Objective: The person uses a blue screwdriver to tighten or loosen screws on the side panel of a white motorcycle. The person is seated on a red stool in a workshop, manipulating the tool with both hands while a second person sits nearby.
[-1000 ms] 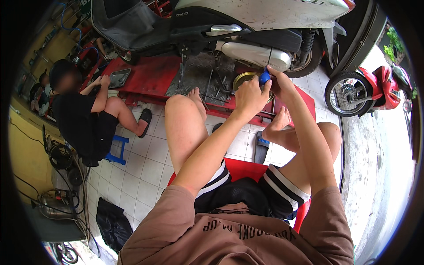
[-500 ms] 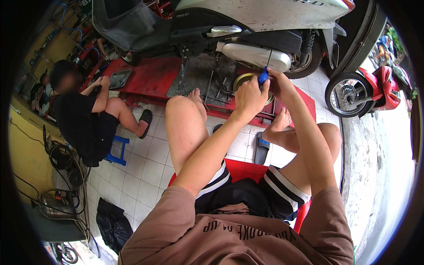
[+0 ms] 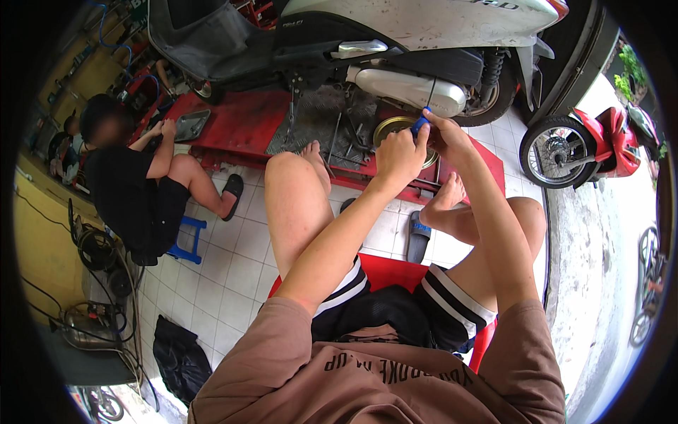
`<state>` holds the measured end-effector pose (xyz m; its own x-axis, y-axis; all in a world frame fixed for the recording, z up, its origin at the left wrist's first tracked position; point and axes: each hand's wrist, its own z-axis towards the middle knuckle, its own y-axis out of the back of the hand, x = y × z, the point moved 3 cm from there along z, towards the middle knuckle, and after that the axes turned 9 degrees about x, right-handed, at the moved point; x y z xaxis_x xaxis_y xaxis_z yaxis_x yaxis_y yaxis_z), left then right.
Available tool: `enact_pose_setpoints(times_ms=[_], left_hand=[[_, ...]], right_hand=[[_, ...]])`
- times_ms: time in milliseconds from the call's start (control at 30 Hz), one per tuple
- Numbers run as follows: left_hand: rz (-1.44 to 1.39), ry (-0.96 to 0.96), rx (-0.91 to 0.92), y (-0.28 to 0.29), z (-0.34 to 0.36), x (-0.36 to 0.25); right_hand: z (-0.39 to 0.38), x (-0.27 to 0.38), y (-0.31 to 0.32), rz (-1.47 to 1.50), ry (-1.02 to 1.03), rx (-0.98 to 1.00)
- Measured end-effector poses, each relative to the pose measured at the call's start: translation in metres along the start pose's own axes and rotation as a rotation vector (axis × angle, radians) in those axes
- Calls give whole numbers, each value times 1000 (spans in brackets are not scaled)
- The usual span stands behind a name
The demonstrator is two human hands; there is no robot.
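My left hand (image 3: 399, 154) and my right hand (image 3: 448, 138) meet in front of me, both closed around a small blue-handled tool (image 3: 421, 124) with a thin dark shaft pointing up. They hover over a round brass-coloured part (image 3: 390, 129) lying on the red lift platform (image 3: 240, 127). Above the hands sits the silver engine casing (image 3: 409, 88) of a white scooter (image 3: 424, 28) raised on the platform. I sit on a red stool (image 3: 385, 272) with my bare legs stretched toward the platform.
Another person in black (image 3: 134, 191) sits on a blue stool (image 3: 185, 244) at the left, working at the platform near a metal tray (image 3: 191, 124). A red motorbike (image 3: 593, 145) stands at the right. Cables and a black bag (image 3: 180, 357) lie at the lower left.
Both hands stay together on the blue tool over the brass part, shifting only slightly. The person at the left has barely moved.
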<state>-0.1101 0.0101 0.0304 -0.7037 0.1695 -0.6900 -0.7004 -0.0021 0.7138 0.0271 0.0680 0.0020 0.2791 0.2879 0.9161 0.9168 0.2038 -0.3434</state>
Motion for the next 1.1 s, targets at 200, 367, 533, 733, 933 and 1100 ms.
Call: enact_pose_setpoints(times_ms=[200,367,533,733,933,1100], left_hand=[[18,-37,-27,-2,1,2],[-32,37,-18,-2,3,3],[-22,58,8,-5,4,6],[-76,-91,-44,1,0,-1],[-65,-252,-144,0,-1,-1],[-31,-280,-172,-1,-1,-1]], right_hand=[[1,0,1,-44,-22,-35],[6,0,3,175,-19,26],[9,-4,9,160,10,10],[6,-2,7,72,7,-64],[16,-7,13,64,59,-35],[14,-7,14,27,8,-55]])
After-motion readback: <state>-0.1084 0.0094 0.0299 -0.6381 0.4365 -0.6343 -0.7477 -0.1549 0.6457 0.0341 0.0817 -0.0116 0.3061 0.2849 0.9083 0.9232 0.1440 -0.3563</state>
